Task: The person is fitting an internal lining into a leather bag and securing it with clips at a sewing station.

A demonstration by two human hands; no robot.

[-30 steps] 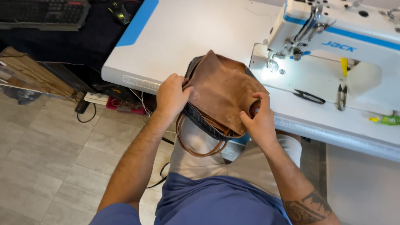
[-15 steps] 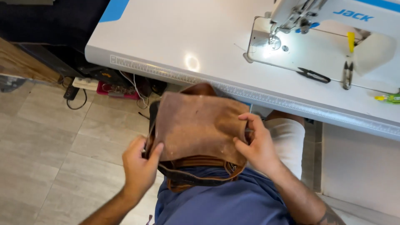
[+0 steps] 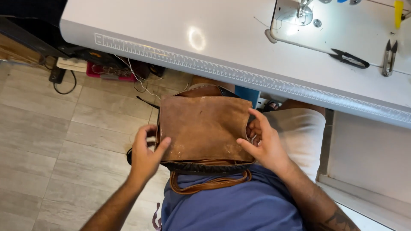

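Brown leather bag (image 3: 203, 128) lies flat on the person's lap, just below the near edge of the white surface (image 3: 171, 30) and not touching it. Left hand (image 3: 145, 154) grips the bag's left edge: thumb on top of the brown panel, fingers curled under and partly hidden. Right hand (image 3: 263, 143) holds the right edge, fingers spread narrowly, tips tucked around and behind the side; a short bit of thread seems to sit near them, too small to be sure.

Handling, judged: material looks like soft suede-type leather, pliable, likely to fold or sag if held by one corner. Light to moderate weight. Matte nap should give good grip, not slippery. Not fragile, but the surface marks easily. Best hold is at the two side edges, as now, or along the thicker dark bottom seam (image 3: 205, 167) where layers are stitched.

Appearance: roughly rectangular top panel, mid-brown, with pale scuffs and dusty patches toward the lower middle and right. Dark lining or trim shows along the near edge. A tan strap (image 3: 209, 186) loops out beneath it over the blue shirt. A darker rounded part shows behind the far edge.

Elsewhere: sewing machine bed (image 3: 342, 25) at upper right on the surface, black thread snips (image 3: 349, 58) and a second pair of metal snips (image 3: 388, 57) beside it. Printed ruler strip (image 3: 239, 77) runs along the surface edge. Cables and a power strip (image 3: 72, 64) lie on the tiled floor.
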